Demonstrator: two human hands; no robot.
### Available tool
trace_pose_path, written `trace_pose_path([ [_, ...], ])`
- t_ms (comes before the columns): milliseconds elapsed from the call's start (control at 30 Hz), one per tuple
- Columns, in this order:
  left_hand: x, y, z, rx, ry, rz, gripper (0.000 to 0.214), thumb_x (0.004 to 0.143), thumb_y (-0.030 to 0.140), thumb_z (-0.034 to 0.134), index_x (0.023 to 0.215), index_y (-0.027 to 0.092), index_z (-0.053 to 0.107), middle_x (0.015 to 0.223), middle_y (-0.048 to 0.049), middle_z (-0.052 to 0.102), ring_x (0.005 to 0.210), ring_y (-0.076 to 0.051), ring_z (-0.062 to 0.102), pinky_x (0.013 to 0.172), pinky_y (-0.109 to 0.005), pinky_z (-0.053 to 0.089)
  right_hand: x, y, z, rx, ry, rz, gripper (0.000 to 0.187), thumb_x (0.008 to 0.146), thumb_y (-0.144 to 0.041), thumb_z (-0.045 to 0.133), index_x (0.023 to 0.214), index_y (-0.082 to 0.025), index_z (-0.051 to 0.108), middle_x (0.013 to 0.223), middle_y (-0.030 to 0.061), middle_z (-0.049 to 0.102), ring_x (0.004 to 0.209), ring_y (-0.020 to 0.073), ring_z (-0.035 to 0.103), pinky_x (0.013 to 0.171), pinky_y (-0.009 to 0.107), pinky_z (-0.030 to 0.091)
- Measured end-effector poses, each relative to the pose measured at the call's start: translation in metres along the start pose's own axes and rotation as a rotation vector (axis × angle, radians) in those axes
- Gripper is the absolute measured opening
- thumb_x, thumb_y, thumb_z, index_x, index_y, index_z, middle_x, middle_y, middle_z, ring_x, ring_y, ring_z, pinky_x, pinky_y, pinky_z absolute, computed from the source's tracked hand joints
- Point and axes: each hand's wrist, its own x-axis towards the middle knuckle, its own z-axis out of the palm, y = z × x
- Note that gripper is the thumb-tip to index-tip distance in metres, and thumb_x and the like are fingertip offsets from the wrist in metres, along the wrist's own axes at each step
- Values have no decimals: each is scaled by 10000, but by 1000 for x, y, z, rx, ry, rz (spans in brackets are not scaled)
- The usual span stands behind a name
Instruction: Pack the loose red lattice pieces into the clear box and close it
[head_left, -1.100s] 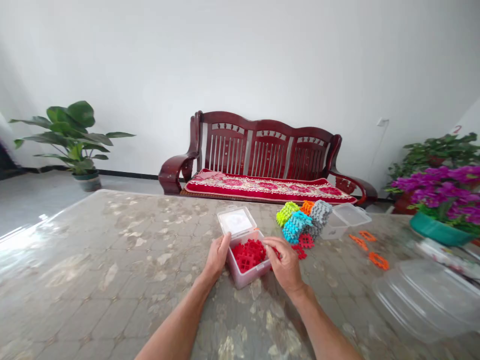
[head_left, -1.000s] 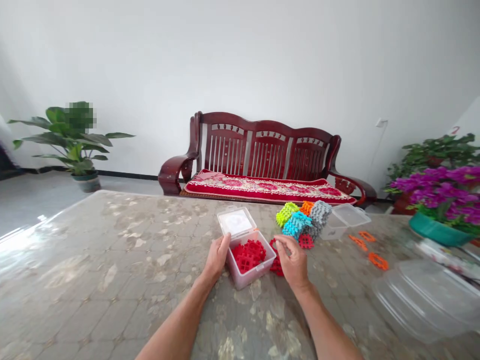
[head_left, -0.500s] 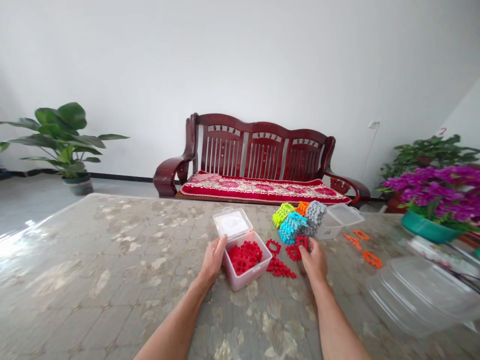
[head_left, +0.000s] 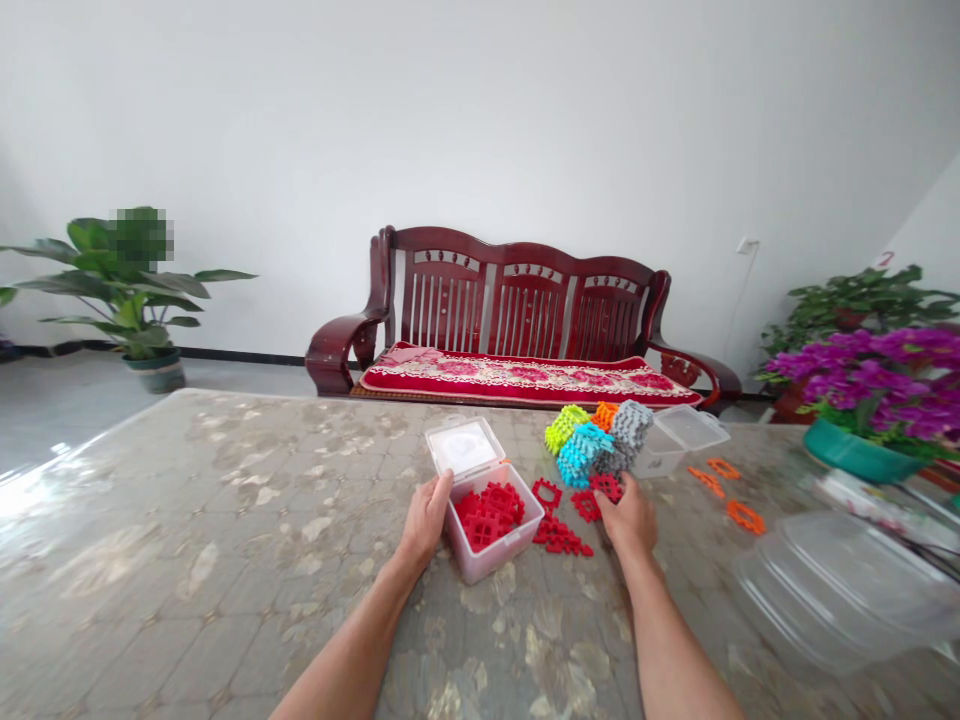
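Note:
My left hand (head_left: 427, 520) grips the left side of a small clear plastic box (head_left: 499, 563), thumb at the rim. Its hinged lid (head_left: 465, 447) is thrown back, and red interlocking plastic pieces (head_left: 491, 515) fill the inside. To the right, my right hand (head_left: 631, 515) pinches a red square interlocking piece (head_left: 606, 486) between thumb and fingers, just above the table. Several loose red pieces (head_left: 559, 535) lie between the box and that hand. Behind them stand stacks of the same kind of pieces: blue (head_left: 581, 455), yellow-green (head_left: 566, 428), orange (head_left: 604, 415) and grey (head_left: 630, 430).
Another clear box (head_left: 660, 450) stands open behind the grey stack. Loose orange pieces (head_left: 745, 517) lie on the right. Nearer me are clear plastic containers (head_left: 840, 590), and beyond them purple flowers in a teal pot (head_left: 862, 455). A wooden bench (head_left: 525, 300) stands past the table.
The red piece in my right hand has tipped flatter and shifted slightly right. My left hand and the box have hardly moved.

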Motion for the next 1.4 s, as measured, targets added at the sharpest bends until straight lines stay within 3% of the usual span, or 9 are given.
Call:
trace_pose_path([
  [200,-1,0,0,24,13,4,622,847,679,430,706,139,702,702,-68,718,747,-278,644,725,-361,500,2,10,-1,393,120,62,607,731,-498,478,1166,-122,674,1084,166,727,965,303,664,860,388,491],
  [300,0,0,0,29,10,5,630,846,686,422,698,140,701,699,-69,718,734,-274,643,716,-359,499,2,13,2,417,64,54,633,714,-505,476,1161,-109,685,1104,175,725,995,310,661,871,391,492],
  [400,-1,1,0,22,4,6,635,844,689,423,705,139,707,694,-70,718,743,-278,649,722,-361,504,0,11,4,315,-50,-10,597,740,-480,461,1148,-115,699,1111,168,721,1012,309,659,887,399,488],
  [600,-1,1,1,12,-17,-7,644,854,682,415,733,129,722,688,-72,718,764,-289,659,745,-371,511,-6,-2,-3,27,-140,-134,500,842,-444,470,1176,-142,686,1106,151,703,1024,287,650,894,380,484],
  [800,0,-1,1,2,-18,-11,634,861,673,409,739,133,719,690,-69,721,766,-284,661,740,-361,508,-11,-16,-17,-171,-311,-234,586,798,-427,635,1306,-136,602,1175,146,688,1106,306,628,960,386,452],
  [967,0,0,1,14,-7,-1,622,861,659,412,728,132,713,713,-70,727,773,-281,658,742,-356,502,-16,-27,-25,-217,-368,-244,607,804,-406,646,1347,-149,561,1179,140,687,1098,301,635,924,370,458],
  [1233,0,1,1,13,-15,3,625,866,656,404,742,128,713,717,-77,724,796,-292,658,760,-370,506,-14,-28,-28,-265,-420,-288,491,787,-242,599,1269,-163,642,1164,139,678,1077,276,629,908,335,443],
  [1400,1,0,1,23,-2,11,623,860,660,407,734,130,710,731,-78,726,794,-290,656,759,-371,506,-17,-28,-29,-275,-446,-313,532,776,-325,633,1290,-190,642,1180,125,652,1090,285,605,922,342,433],
])
